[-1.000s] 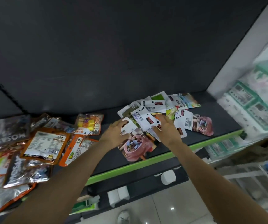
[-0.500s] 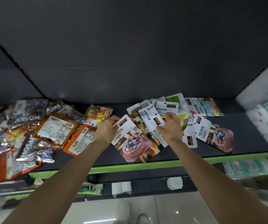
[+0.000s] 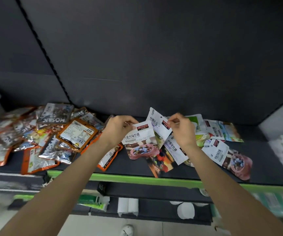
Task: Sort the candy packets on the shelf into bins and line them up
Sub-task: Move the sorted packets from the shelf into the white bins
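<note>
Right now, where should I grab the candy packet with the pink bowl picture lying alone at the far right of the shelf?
Probably pinch the white top end of the flat white packet with the pink bowl picture, coming from above. It lies flat on the dark shelf, and that end is nearest the person's right hand.

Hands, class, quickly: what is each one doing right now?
Left hand: pinching the top of the chocolate candy packet.
Right hand: pinching the top of a white candy packet.

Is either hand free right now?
No: the left hand pinches the top of a chocolate candy packet, and the right hand pinches a white packet.
</note>
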